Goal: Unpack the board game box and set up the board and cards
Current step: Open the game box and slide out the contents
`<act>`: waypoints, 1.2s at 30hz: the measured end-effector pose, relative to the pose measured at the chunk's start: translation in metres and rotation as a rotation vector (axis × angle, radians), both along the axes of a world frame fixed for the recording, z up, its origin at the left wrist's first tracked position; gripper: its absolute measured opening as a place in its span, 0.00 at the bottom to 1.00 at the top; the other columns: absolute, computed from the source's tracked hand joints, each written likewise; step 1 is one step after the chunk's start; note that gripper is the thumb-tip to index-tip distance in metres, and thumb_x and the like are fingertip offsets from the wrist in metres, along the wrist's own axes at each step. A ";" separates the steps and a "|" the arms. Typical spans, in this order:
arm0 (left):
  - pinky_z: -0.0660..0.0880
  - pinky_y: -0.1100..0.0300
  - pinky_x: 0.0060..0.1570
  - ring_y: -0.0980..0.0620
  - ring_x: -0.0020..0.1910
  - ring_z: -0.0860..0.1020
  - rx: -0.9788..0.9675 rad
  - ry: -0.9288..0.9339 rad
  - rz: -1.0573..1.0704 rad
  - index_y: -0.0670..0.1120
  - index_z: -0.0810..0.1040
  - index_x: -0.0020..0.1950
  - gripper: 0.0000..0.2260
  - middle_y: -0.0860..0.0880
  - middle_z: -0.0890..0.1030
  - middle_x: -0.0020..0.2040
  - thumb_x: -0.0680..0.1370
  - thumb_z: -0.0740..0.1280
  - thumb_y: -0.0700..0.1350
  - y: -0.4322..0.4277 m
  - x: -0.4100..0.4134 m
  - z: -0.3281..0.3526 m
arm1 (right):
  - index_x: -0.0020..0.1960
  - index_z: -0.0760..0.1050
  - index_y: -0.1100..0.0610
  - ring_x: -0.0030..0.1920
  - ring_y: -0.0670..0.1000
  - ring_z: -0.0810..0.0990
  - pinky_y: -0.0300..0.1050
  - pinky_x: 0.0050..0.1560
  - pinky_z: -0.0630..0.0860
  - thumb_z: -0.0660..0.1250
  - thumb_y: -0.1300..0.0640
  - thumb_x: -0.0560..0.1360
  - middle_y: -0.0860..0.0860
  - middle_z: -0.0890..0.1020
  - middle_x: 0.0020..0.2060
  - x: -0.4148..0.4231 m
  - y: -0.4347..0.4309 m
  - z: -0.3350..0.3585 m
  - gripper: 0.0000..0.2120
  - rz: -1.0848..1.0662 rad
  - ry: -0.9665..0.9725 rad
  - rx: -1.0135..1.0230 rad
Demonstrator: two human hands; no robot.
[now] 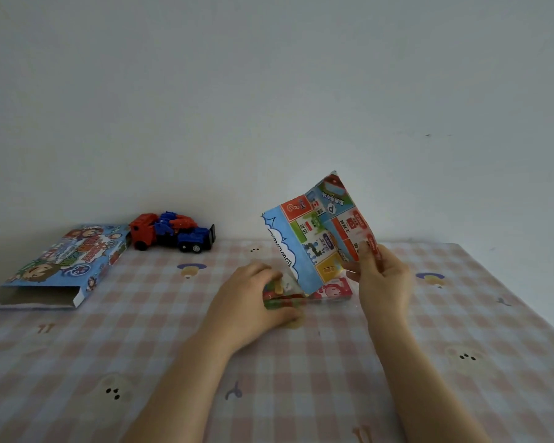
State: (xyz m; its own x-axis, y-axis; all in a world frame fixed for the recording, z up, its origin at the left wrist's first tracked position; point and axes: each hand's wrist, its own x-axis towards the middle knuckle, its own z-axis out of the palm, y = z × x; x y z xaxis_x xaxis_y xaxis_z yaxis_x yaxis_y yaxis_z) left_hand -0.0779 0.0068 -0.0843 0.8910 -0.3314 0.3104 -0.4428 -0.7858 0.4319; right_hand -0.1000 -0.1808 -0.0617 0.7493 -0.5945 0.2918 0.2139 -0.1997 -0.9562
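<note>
Midway through unpacking: the board game box [63, 266] lies open-ended at the worktop's [461, 330] far left beside a toy truck [171, 231], while the right hand [381, 279] pinches the half-unfolded paper board [317, 238] upright and the left hand [256, 298] presses down its lower fold. Cards not yet laid out.

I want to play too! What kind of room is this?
Probably a home, maybe a child's play spot. A pink checked cloth with cartoon animals covers the table by a plain grey-white wall, and a red and blue toy truck sits beside an open blue cardboard game box.
</note>
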 end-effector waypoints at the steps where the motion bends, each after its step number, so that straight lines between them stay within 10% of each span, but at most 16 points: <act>1: 0.70 0.61 0.57 0.57 0.62 0.68 0.004 -0.025 0.016 0.54 0.72 0.66 0.34 0.59 0.70 0.64 0.65 0.68 0.69 0.001 0.000 -0.001 | 0.39 0.75 0.43 0.39 0.48 0.84 0.47 0.39 0.82 0.61 0.52 0.80 0.47 0.84 0.39 0.000 0.003 -0.001 0.12 0.007 0.006 -0.009; 24: 0.70 0.55 0.53 0.49 0.59 0.70 0.292 -0.005 0.505 0.51 0.71 0.64 0.32 0.50 0.74 0.59 0.70 0.58 0.72 0.081 -0.034 0.007 | 0.47 0.77 0.52 0.40 0.50 0.83 0.42 0.37 0.80 0.58 0.53 0.81 0.51 0.83 0.41 -0.012 0.087 0.027 0.11 0.138 -0.028 -0.005; 36: 0.51 0.45 0.72 0.47 0.74 0.54 0.120 -0.034 0.407 0.59 0.61 0.72 0.40 0.50 0.59 0.74 0.64 0.62 0.75 0.115 -0.033 0.008 | 0.49 0.77 0.55 0.39 0.51 0.83 0.36 0.29 0.77 0.58 0.53 0.81 0.52 0.83 0.41 -0.016 0.108 0.027 0.11 0.153 0.071 0.019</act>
State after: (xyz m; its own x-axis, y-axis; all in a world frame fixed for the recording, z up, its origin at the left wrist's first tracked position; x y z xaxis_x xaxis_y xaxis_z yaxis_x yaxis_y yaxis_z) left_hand -0.1104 0.1220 -0.0767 0.9464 0.0094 0.3230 -0.0989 -0.9431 0.3173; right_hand -0.1160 -0.0725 -0.0351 0.8497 -0.4771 0.2247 0.1720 -0.1520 -0.9733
